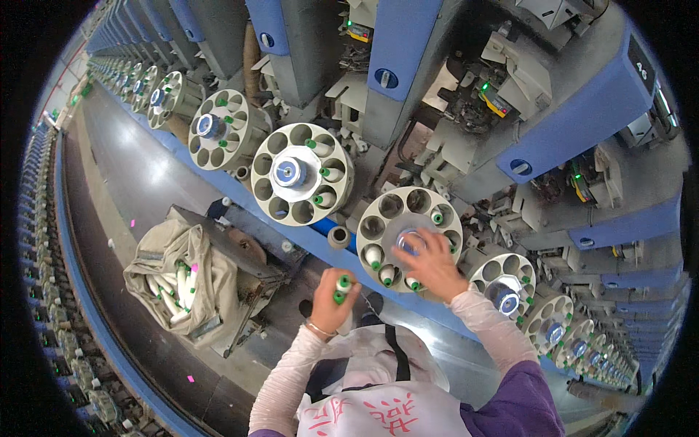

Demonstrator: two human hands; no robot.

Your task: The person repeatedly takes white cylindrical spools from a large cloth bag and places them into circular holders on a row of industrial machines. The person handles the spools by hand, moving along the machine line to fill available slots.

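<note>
My left hand (331,297) is closed around a couple of white yarn bobbins with green tips (342,285), held just below and left of a round beige magazine wheel (386,218) with several tube pockets. My right hand (431,264) rests on that wheel's lower middle, fingers spread over its hub and touching the bobbins seated in the lower pockets (388,274). Some of the wheel's pockets hold green-tipped bobbins, others are bare.
More magazine wheels (300,175) run along the blue and grey winding machine (408,44) to the left and right (502,284). A cloth sack of bobbins (178,280) sits on a cart at my left. A grey aisle floor (138,175) stretches away.
</note>
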